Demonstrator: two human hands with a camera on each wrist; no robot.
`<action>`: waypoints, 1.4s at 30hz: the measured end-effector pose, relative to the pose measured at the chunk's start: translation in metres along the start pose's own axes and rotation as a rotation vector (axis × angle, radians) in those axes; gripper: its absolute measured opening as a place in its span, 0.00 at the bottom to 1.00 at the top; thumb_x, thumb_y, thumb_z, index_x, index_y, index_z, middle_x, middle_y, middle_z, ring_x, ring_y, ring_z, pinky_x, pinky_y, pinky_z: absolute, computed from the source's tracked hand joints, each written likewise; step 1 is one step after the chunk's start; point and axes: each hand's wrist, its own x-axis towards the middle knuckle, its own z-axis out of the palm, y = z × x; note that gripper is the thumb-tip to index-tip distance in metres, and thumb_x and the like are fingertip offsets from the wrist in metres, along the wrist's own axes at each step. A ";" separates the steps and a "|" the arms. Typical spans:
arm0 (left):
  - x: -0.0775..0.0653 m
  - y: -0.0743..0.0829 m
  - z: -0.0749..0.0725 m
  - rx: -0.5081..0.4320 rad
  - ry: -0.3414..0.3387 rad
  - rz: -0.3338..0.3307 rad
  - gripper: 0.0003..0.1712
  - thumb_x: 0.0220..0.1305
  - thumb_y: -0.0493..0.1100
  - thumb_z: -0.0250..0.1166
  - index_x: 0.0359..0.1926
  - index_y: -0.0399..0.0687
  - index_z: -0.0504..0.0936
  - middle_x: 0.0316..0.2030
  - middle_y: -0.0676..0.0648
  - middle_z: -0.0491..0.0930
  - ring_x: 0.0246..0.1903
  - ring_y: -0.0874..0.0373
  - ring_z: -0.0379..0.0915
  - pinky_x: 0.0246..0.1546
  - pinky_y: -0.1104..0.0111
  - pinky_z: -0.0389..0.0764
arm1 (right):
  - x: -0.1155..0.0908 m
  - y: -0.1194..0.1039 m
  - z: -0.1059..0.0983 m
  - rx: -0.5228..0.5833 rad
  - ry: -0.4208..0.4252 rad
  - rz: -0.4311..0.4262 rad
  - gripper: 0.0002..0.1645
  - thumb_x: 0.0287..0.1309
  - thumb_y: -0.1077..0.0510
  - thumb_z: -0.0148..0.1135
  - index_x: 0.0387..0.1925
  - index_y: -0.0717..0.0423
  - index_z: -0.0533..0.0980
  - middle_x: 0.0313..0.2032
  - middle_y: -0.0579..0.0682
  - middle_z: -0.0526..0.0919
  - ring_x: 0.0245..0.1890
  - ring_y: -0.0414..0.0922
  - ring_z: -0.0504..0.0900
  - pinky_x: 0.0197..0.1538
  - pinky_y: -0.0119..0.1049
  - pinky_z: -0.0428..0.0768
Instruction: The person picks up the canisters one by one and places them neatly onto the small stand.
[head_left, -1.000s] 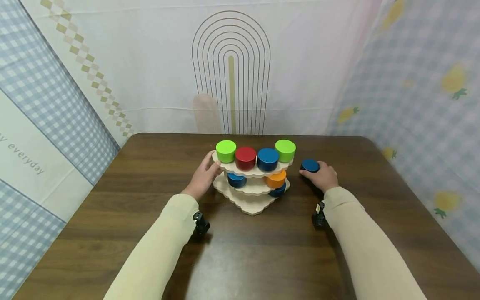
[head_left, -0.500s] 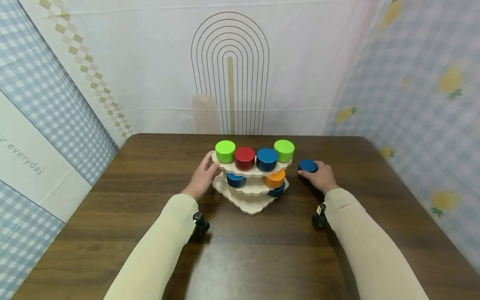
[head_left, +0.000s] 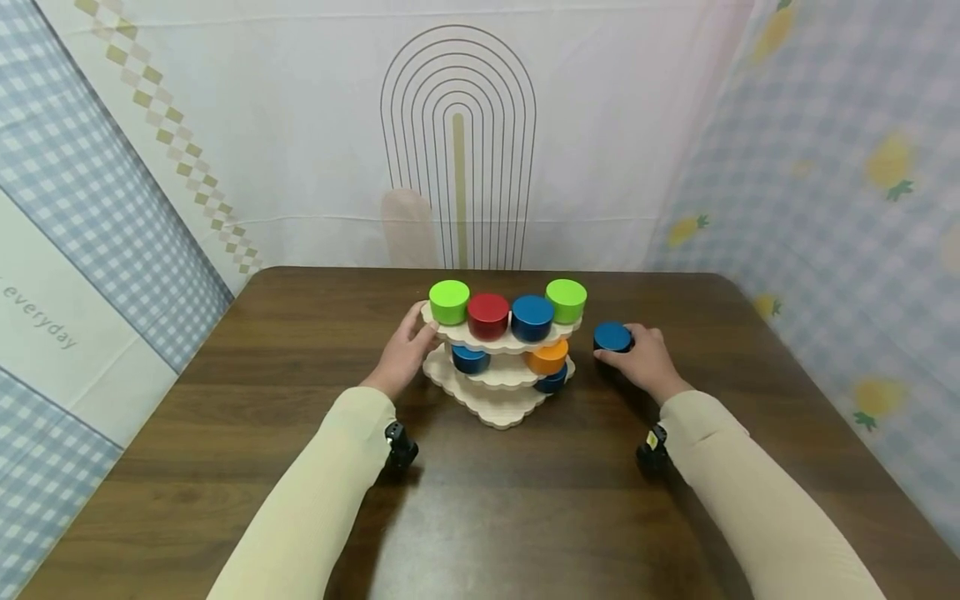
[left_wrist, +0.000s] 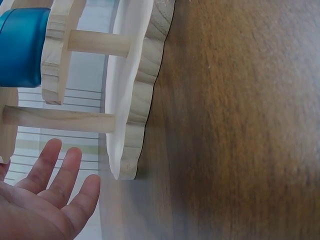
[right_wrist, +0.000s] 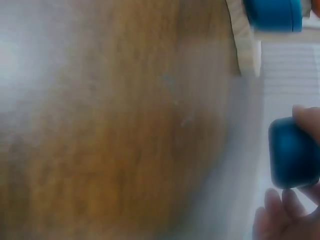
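Note:
A three-tiered pale wooden stand [head_left: 495, 408] with scalloped edges stands on the table. My left hand [head_left: 405, 354] is at the left edge of its top tier, thumb in front and a finger at the rim. In the left wrist view, the other fingers [left_wrist: 80, 202] spread loosely beside the tiers. To the right of the stand, my right hand [head_left: 645, 358] holds a blue round tin [head_left: 612, 336] between thumb and fingers. The top tier bears two green tins [head_left: 449, 302], a red tin [head_left: 488, 317] and a blue tin [head_left: 532, 318].
Lower tiers hold an orange tin [head_left: 547, 357], a blue tin on the left [head_left: 470, 359] and another blue tin [head_left: 551, 380] low on the right. The brown wooden table [head_left: 480, 517] ends at a white patterned cloth [head_left: 615, 142] behind it.
My right hand has shifted slightly left and nearer with the blue tin, while its wrist has swung outward to the right. My left hand and the stand keep their places.

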 end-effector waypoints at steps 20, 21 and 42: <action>0.002 -0.004 -0.001 0.028 -0.015 0.015 0.29 0.75 0.51 0.48 0.73 0.57 0.55 0.60 0.36 0.69 0.56 0.41 0.71 0.62 0.53 0.69 | -0.043 -0.018 0.011 0.008 -0.113 0.009 0.49 0.58 0.42 0.65 0.67 0.70 0.58 0.59 0.70 0.63 0.56 0.62 0.66 0.60 0.59 0.70; 0.002 -0.004 -0.001 0.028 -0.017 0.008 0.29 0.75 0.51 0.48 0.73 0.57 0.54 0.60 0.36 0.69 0.56 0.41 0.70 0.62 0.53 0.69 | -0.046 -0.020 0.012 0.010 -0.118 0.007 0.49 0.58 0.42 0.65 0.67 0.70 0.59 0.59 0.70 0.63 0.55 0.62 0.67 0.59 0.58 0.71; 0.000 0.000 -0.001 0.000 -0.029 0.013 0.29 0.76 0.50 0.47 0.73 0.56 0.54 0.61 0.35 0.68 0.56 0.41 0.70 0.63 0.54 0.69 | -0.078 -0.054 0.040 0.058 -0.196 -0.007 0.41 0.53 0.45 0.71 0.60 0.64 0.68 0.49 0.61 0.69 0.45 0.53 0.71 0.48 0.45 0.76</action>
